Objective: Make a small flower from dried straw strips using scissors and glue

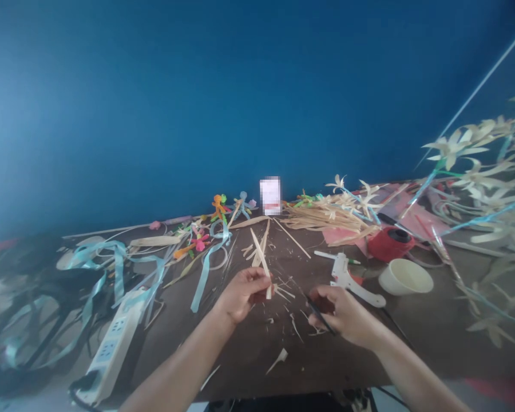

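Note:
My left hand (246, 293) is closed in a pinch on a pale dried-leaf strip (261, 254). The strip tapers to a point at its far end and stands tilted up above the dark table. To the right, apart from the strip, my right hand (339, 315) is curled around a slim black tool (320, 315) that looks like scissors; its blades are hard to make out. Small pale offcuts (285, 292) lie on the table between and below the hands. A white hot glue gun (347, 280) rests just beyond my right hand.
A cream cup (405, 277) and a red spool (390, 243) stand at right, near pale leaf flowers (455, 146) on blue stems. Dried leaf strips (321, 217) are piled behind. At left lie a power strip (114, 343), blue ribbon (206, 274) and colourful pipe-cleaner figures (218, 207).

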`<state>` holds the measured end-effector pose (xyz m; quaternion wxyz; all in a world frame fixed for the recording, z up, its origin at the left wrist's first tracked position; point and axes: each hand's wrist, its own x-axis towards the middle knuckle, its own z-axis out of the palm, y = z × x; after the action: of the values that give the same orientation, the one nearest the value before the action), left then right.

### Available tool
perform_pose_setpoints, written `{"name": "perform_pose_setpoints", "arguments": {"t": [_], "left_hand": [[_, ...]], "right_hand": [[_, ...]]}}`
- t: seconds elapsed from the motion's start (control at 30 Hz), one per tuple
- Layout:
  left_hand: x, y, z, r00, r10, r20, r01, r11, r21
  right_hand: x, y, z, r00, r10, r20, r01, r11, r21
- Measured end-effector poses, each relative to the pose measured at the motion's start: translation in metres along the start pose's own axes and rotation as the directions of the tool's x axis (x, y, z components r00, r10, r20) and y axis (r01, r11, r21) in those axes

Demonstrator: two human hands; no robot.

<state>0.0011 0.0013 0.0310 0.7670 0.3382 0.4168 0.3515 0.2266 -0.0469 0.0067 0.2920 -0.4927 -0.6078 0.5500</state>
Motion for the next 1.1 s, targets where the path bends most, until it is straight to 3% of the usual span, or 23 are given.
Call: {"name": "perform_pose_setpoints", "arguments": {"t": [0.13,0.47,0.83,1.1], "left_hand": [[-0.003,-0.001,0.007,0.999,0.038,-0.018,-0.036,0.997,0.071],[0.0,-0.01,0.015,0.994,0.106,-0.029,-0.093,0.955,0.282],[-0.001,-0.012,0.026,0.977,0.207,-0.057,-0.175,0.919,0.353],[0.002,-0.018,0.025,0.98,0.168,-0.104,-0.128,0.941,0.312]], "right_hand": [[-0.001,0.002,0.016,1.0,0.001,-0.004,-0.001,0.999,-0.033],[-0.009,0.004,0.02,0.997,0.065,-0.045,-0.064,0.997,0.031],[-0.011,0.015,0.029,0.986,0.148,-0.076,-0.136,0.981,0.14],[-0.013,0.015,0.028,0.986,0.14,-0.093,-0.131,0.987,0.089]]}}
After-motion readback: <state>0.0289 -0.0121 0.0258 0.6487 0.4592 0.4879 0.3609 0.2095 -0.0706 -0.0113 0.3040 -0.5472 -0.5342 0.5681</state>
